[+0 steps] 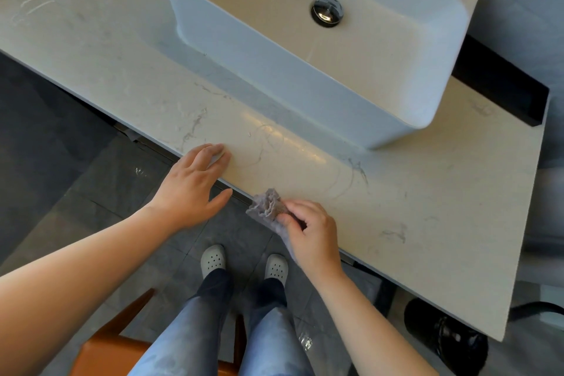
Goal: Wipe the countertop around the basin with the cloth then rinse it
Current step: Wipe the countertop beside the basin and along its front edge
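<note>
Veined countertop (427,192) under white basin (250,58)

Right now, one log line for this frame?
stage: wiping front edge | right grip: pinches bunched cloth at countertop edge | left grip: fingers flat on countertop | basin: no hand at it

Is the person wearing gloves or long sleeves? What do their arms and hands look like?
No gloves, no long sleeves. The left hand and right hand are bare, with no rings showing on the fingers. The left arm and right arm are bare too, with no watch or bracelet at the wrists and no sleeve edge in view.
</note>
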### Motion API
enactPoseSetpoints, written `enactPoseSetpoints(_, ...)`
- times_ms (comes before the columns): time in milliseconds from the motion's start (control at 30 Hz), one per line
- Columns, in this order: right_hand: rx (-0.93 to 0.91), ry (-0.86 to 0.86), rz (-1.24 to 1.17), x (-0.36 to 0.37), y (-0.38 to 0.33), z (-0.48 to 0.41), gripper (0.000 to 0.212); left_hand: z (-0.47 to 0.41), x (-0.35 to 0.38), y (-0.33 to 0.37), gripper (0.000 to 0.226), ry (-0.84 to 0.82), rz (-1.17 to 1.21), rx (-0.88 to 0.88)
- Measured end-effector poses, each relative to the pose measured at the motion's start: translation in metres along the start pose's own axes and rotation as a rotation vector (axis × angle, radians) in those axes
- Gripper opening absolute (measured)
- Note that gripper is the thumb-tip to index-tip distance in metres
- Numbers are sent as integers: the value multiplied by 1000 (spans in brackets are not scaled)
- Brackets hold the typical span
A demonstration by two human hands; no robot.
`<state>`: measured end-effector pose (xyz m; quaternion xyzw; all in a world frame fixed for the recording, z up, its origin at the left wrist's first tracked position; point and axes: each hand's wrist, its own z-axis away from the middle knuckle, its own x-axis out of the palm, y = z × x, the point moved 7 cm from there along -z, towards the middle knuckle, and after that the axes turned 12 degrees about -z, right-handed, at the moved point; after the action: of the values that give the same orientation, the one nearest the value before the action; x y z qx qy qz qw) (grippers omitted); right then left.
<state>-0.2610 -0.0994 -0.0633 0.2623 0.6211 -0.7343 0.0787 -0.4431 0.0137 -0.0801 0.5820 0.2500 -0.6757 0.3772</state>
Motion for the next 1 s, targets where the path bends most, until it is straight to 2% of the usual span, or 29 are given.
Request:
enactPoseSetpoints(233,7,353,62,-76,4,-77,23,0,2,0,74,-5,0,4)
enactPoseSetpoints(367,67,336,142,-70,27,-104,28,0,3,0,73,-12,3,10)
enactPoseSetpoints(567,57,415,103,-51,30,-114,29,0,4,0,72,6,-1,13)
enactPoseSetpoints(767,-66,241,160,-34,17,-126,30,0,8,-1,71,9,9,29)
enactPoseSetpoints(1000,-17,291,144,-17,14,-136,30,-1,8,-3,68,3,4,32)
